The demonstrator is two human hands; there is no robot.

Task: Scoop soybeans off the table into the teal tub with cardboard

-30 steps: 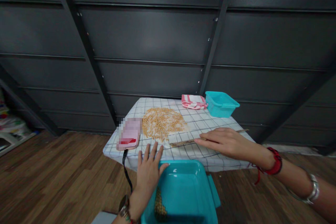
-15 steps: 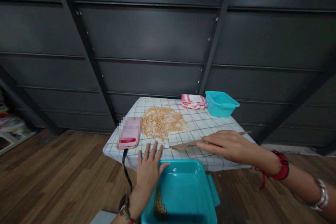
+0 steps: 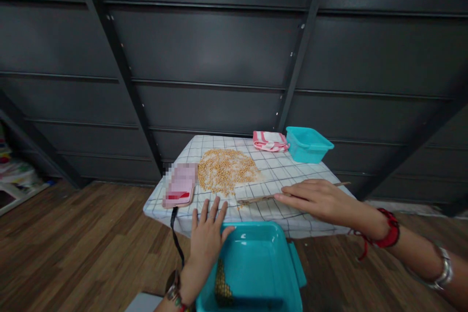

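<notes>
My left hand (image 3: pixel 207 237) lies flat, fingers spread, on the near edge of a small table (image 3: pixel 278 178) covered by a white checked cloth, its thumb against the rim of a large teal tub (image 3: pixel 256 258) held below the table edge. A few yellow beans lie in the tub's corner. My right hand (image 3: pixel 318 198) rests fingers-forward on a long thin cardboard strip (image 3: pixel 256 199) lying across the cloth. A spread of yellow beans (image 3: pixel 224 170) lies just beyond the strip, at the table's middle.
A pink phone-like object (image 3: pixel 180 185) with a black strap sits at the table's left. A pink striped cloth (image 3: pixel 269 141) and a small teal tub (image 3: pixel 307 144) stand at the far right. Dark metal panels rise behind; wooden floor surrounds the table.
The right hand and the strip have shifted slightly on the cloth; the strip now lies flatter. The left hand and the tub have stayed put.
</notes>
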